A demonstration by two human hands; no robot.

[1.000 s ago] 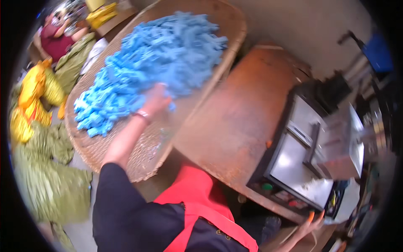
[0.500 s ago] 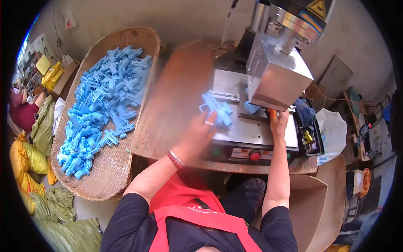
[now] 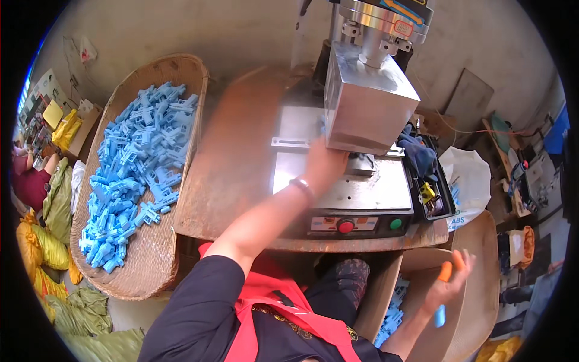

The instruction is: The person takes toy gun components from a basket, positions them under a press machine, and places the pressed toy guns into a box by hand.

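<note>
My left hand [image 3: 325,161] reaches under the box-shaped metal head [image 3: 369,99] of a bench machine, at the fixture on its steel plate [image 3: 368,192]. The head hides its fingers, so whether they are closed does not show. A sliver of light blue plastic shows beside the head, above this hand. Over an open cardboard box [image 3: 461,301] at the lower right is my right hand [image 3: 447,285], fingers apart, with orange covers on some fingertips. Just below it, apart from the fingers, is a blue toy pistol [image 3: 440,315]. More blue toy pistols [image 3: 392,317] lie inside the box.
To the left stands a long woven basket [image 3: 172,265] heaped with blue toy pistols [image 3: 142,145]. The machine's front has a red button [image 3: 345,225] and a green button [image 3: 395,224]. A black tray [image 3: 443,208] of odds and ends and a white sack [image 3: 467,181] stand right of it.
My right hand has moved from the machine down to the box at the right. The left hand, which held a blue toy pistol over the plate, has moved in under the machine's head.
</note>
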